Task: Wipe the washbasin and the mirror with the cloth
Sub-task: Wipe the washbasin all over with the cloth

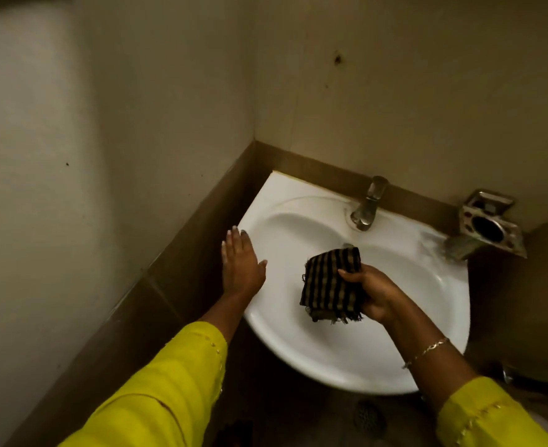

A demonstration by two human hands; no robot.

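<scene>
While held folded over the washbasin (298, 350) bowl: checked cloth (330, 285), clasped in right hand (376, 293). Left hand (242, 262) flat, fingers spread, on the left rim. Wiping judged barely begun; mirror out of view, presumably unwiped.

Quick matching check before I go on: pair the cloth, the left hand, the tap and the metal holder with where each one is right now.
Things:
1. cloth
2. left hand
3. tap
4. metal holder

Places:
A. flat on the washbasin's left rim
B. on the wall, right of the basin
C. at the basin's back edge, in the middle
D. over the bowl, gripped by the right hand

Pairs: 1-D, 2-A, 3-C, 4-B
</scene>
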